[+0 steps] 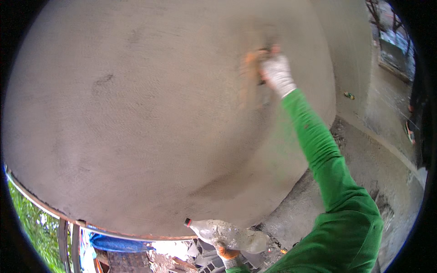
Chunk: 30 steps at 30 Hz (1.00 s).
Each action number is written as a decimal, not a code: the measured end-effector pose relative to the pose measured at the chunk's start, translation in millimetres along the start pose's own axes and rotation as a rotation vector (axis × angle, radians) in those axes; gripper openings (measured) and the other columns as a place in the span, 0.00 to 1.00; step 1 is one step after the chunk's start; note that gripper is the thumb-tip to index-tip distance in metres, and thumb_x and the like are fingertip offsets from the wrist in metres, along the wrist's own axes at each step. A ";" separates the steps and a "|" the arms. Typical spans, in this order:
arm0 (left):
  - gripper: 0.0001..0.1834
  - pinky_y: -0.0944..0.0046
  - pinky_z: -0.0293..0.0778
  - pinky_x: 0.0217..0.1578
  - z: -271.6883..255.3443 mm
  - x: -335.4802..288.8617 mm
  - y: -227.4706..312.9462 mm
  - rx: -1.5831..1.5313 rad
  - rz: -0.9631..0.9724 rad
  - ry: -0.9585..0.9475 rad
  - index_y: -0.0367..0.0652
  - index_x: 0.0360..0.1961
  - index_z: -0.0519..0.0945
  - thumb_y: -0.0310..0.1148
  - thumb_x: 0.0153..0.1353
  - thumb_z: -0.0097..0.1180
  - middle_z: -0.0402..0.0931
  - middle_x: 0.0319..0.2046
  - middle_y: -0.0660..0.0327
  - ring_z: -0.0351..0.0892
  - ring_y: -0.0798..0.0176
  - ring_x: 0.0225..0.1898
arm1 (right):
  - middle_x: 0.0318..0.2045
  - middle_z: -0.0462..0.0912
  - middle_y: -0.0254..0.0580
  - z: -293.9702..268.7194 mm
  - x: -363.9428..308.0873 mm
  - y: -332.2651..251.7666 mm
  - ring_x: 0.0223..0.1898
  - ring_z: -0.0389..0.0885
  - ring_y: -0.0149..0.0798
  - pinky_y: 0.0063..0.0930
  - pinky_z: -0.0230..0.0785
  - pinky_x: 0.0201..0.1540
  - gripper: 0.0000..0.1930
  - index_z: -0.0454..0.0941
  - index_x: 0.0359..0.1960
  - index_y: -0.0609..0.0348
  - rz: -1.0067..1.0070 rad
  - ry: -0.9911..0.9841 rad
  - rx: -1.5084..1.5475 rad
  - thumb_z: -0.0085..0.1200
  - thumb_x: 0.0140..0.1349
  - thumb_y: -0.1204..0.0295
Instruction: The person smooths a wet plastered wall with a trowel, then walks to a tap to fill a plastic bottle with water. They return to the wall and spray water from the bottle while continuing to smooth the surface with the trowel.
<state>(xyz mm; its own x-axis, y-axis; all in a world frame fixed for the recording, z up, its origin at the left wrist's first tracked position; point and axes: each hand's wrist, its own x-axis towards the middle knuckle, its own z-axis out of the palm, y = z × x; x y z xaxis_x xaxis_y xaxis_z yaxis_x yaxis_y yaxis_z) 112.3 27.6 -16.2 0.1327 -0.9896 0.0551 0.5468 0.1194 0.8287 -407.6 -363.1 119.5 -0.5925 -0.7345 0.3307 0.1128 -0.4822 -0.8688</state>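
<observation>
My right hand (276,72), in a whitish glove and green sleeve, is raised to the smooth grey plaster wall (150,113). It is closed round what looks like an orange plastering float (251,75), smeared by motion and held against the wall. Low in the view, my left hand (226,251) wears an orange-and-white glove. Its fingers wrap the underside of a clear plastic bottle (210,230), which lies sideways with its dark red-rimmed cap pointing left. Grey cement smears coat the bottle.
A wooden edge (45,207) borders the wall at lower left, with green foliage and posts beyond. A blue tarp (119,244) and rubble show below. Rough concrete (300,207) runs along the right, where another person's shoe (409,132) shows near an opening.
</observation>
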 end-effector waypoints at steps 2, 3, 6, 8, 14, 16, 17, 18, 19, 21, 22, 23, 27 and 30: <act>0.36 0.38 0.68 0.61 17.4 4.6 0.4 0.029 -0.010 0.107 0.48 0.63 0.72 0.51 0.55 0.63 0.76 0.59 0.55 0.74 0.46 0.58 | 0.22 0.78 0.37 -63.1 5.6 43.4 0.15 0.71 0.33 0.27 0.65 0.18 0.16 0.74 0.45 0.57 0.148 0.047 0.013 0.43 0.74 0.58; 0.36 0.38 0.69 0.60 27.0 8.4 -0.2 0.050 -0.010 0.110 0.48 0.63 0.72 0.52 0.55 0.62 0.76 0.58 0.55 0.75 0.46 0.58 | 0.24 0.79 0.39 -73.4 -15.1 68.3 0.14 0.71 0.34 0.28 0.64 0.16 0.16 0.70 0.53 0.57 0.204 0.181 -0.046 0.44 0.74 0.59; 0.38 0.40 0.71 0.59 54.3 1.3 2.0 0.010 -0.029 0.080 0.49 0.63 0.72 0.55 0.55 0.62 0.75 0.59 0.56 0.75 0.47 0.58 | 0.35 0.80 0.47 -63.6 -143.5 108.7 0.26 0.77 0.41 0.37 0.71 0.26 0.23 0.66 0.63 0.58 0.607 0.307 0.184 0.49 0.72 0.60; 0.38 0.40 0.70 0.60 66.3 -2.2 4.4 0.040 -0.008 0.051 0.50 0.64 0.72 0.57 0.55 0.61 0.74 0.60 0.56 0.73 0.47 0.59 | 0.45 0.81 0.53 -15.4 -244.0 97.9 0.38 0.83 0.47 0.44 0.79 0.39 0.28 0.65 0.67 0.60 0.706 0.198 0.374 0.52 0.70 0.60; 0.47 0.38 0.67 0.62 51.8 -5.9 21.0 0.294 -0.070 0.203 0.52 0.67 0.68 0.61 0.47 0.65 0.70 0.63 0.57 0.70 0.46 0.62 | 0.39 0.80 0.42 103.6 -256.3 12.4 0.40 0.79 0.39 0.30 0.71 0.39 0.10 0.76 0.48 0.55 -0.005 -0.098 -0.088 0.50 0.70 0.67; 0.50 0.38 0.66 0.62 39.3 -7.8 27.5 0.594 -0.036 0.208 0.52 0.68 0.65 0.64 0.47 0.63 0.66 0.66 0.55 0.67 0.46 0.64 | 0.32 0.78 0.41 68.9 -209.1 28.6 0.33 0.78 0.39 0.32 0.69 0.33 0.11 0.76 0.46 0.57 -0.168 -0.070 -0.372 0.47 0.72 0.64; 0.49 0.39 0.65 0.63 36.7 -10.3 32.2 0.802 -0.020 0.229 0.50 0.69 0.65 0.64 0.49 0.60 0.65 0.66 0.54 0.66 0.46 0.64 | 0.29 0.77 0.41 53.8 -191.5 41.1 0.29 0.78 0.39 0.33 0.68 0.30 0.12 0.76 0.45 0.57 -0.270 -0.036 -0.466 0.46 0.72 0.63; 0.45 0.41 0.64 0.63 33.6 -15.2 36.4 0.877 0.080 0.115 0.46 0.68 0.66 0.63 0.56 0.54 0.66 0.66 0.52 0.67 0.47 0.64 | 0.25 0.76 0.40 37.9 -185.9 60.9 0.24 0.74 0.39 0.34 0.66 0.25 0.13 0.76 0.42 0.58 -0.085 0.045 -0.262 0.46 0.73 0.61; 0.43 0.42 0.65 0.64 37.1 -19.6 40.9 0.771 0.088 0.049 0.45 0.67 0.66 0.63 0.58 0.51 0.66 0.66 0.51 0.67 0.47 0.64 | 0.21 0.74 0.38 23.4 -184.0 78.4 0.18 0.71 0.40 0.36 0.63 0.20 0.15 0.76 0.40 0.58 0.174 0.200 0.072 0.46 0.73 0.58; 0.41 0.42 0.65 0.64 46.4 -31.1 49.4 0.575 -0.040 0.143 0.42 0.67 0.65 0.63 0.64 0.45 0.66 0.66 0.49 0.67 0.46 0.64 | 0.17 0.72 0.37 7.8 -214.3 122.5 0.12 0.68 0.38 0.36 0.62 0.15 0.14 0.74 0.41 0.58 0.513 0.443 0.381 0.47 0.73 0.59; 0.41 0.42 0.65 0.64 52.8 -31.3 55.4 0.572 -0.117 0.153 0.43 0.68 0.65 0.63 0.64 0.46 0.66 0.66 0.49 0.67 0.46 0.64 | 0.17 0.72 0.37 8.5 -241.1 142.5 0.12 0.68 0.37 0.35 0.63 0.14 0.11 0.72 0.45 0.57 0.627 0.515 0.398 0.47 0.72 0.62; 0.42 0.41 0.66 0.63 63.6 -35.5 58.4 0.540 -0.193 0.174 0.44 0.68 0.65 0.63 0.62 0.48 0.66 0.66 0.50 0.68 0.46 0.64 | 0.16 0.71 0.38 11.8 -271.9 159.6 0.12 0.68 0.35 0.33 0.64 0.14 0.10 0.70 0.49 0.57 0.701 0.571 0.339 0.48 0.72 0.66; 0.44 0.40 0.69 0.62 102.4 -34.1 51.7 0.283 -0.272 -0.025 0.49 0.69 0.65 0.62 0.56 0.58 0.67 0.65 0.54 0.70 0.46 0.62 | 0.21 0.69 0.37 52.8 -433.6 204.9 0.18 0.71 0.41 0.45 0.72 0.23 0.12 0.64 0.53 0.51 0.700 0.183 0.445 0.45 0.73 0.64; 0.44 0.40 0.71 0.60 129.4 -21.3 17.6 0.349 -0.386 0.260 0.51 0.68 0.67 0.61 0.54 0.60 0.69 0.63 0.55 0.70 0.46 0.62 | 0.21 0.68 0.35 40.6 -517.4 217.1 0.18 0.69 0.40 0.47 0.71 0.30 0.27 0.72 0.48 0.46 1.361 0.414 0.764 0.34 0.70 0.39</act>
<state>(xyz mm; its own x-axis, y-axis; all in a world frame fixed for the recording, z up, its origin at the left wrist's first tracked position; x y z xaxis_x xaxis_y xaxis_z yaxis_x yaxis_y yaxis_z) 12.0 40.4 69.2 0.2007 -0.8989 -0.3894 0.2964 -0.3231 0.8987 -44.2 -107.1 -225.3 0.1246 -0.6831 -0.7196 0.9837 0.1799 -0.0004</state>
